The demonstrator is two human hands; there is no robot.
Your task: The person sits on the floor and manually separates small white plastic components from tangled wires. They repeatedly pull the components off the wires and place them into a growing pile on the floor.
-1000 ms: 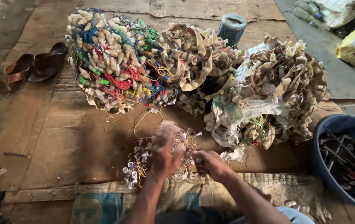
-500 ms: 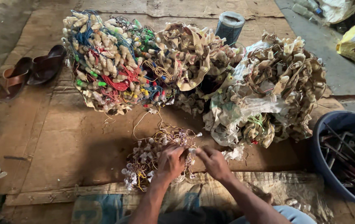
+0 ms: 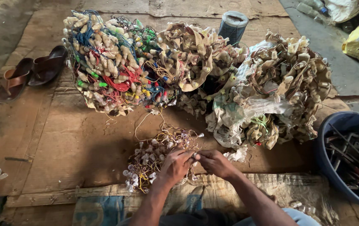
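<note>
Down on the brown mat [image 3: 62,142], I am pinching one small bulb [image 3: 195,156] between my left hand [image 3: 176,164] and right hand [image 3: 215,162], both gripping it over the loose wire tangle [image 3: 154,157]. Pulling hard could, I reckon, snap a thin lead or tighten the knots.

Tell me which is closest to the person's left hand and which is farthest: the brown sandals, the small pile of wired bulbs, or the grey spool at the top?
From the left hand:
1. Small pile of wired bulbs, touching it, just left.
2. Brown sandals, far left.
3. Grey spool, far end, top.
</note>
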